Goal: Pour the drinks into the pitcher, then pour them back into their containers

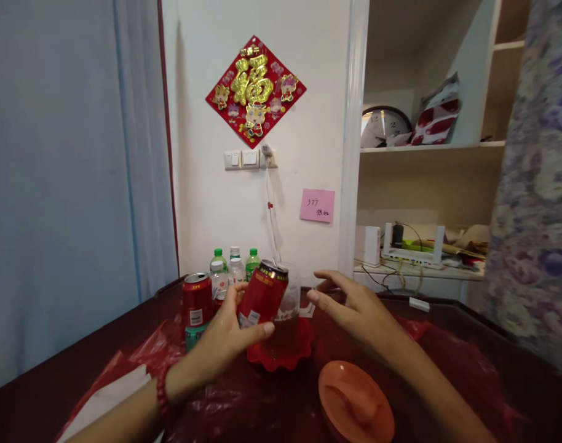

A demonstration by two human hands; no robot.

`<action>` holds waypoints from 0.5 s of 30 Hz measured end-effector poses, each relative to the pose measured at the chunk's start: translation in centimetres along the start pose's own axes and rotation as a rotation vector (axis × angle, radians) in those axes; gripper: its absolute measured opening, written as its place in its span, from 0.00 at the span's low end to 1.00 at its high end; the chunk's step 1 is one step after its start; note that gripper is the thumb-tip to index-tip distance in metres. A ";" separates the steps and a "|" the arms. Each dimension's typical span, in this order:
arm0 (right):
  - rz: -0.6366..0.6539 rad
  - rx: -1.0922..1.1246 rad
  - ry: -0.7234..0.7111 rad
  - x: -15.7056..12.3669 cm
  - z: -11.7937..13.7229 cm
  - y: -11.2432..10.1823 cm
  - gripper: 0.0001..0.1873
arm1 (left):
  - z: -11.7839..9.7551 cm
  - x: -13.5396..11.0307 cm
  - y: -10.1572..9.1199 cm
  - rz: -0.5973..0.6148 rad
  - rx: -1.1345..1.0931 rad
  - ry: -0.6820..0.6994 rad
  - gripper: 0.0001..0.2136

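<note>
My left hand is wrapped round a red drink can, which leans to the right with its top up. Just behind the can stands a see-through pitcher with brownish liquid low in it; whether the can touches it I cannot tell. Under the pitcher lies a red dish with a wavy rim. To the right of the pitcher, near its handle, my right hand is open, fingers apart and holding nothing. An orange oval lid with a raised grip lies on the table below that hand.
Left of my left hand, another red can rests on a teal one. Several bottles with green or white caps stand behind. Red plastic film and white paper lie on the dark table. Shelves with a router are at right.
</note>
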State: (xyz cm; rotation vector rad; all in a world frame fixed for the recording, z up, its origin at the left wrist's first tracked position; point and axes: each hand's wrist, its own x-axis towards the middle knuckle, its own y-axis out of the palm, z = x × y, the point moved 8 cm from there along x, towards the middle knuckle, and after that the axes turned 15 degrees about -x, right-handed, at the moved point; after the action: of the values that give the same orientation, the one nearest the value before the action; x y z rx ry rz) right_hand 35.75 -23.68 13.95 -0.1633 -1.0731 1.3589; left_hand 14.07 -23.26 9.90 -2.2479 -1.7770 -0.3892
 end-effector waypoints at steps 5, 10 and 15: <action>-0.014 -0.057 0.040 -0.2 -0.2 -1.1 0.31 | -3.5 3.2 -3.8 -0.055 0.130 -0.009 0.31; -0.012 -0.043 0.060 -0.2 -0.1 -1.7 0.32 | -4.3 5.6 -5.5 -0.014 0.332 -0.053 0.29; -0.024 -0.003 0.060 -0.1 -0.6 -2.1 0.33 | -4.0 8.0 -7.1 -0.056 0.402 -0.108 0.31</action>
State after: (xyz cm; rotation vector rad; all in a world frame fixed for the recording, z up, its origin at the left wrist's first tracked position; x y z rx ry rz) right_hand 37.62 -24.06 14.98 -0.1920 -1.0235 1.3232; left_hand 8.67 -15.80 16.67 -1.9702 -1.7827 0.0784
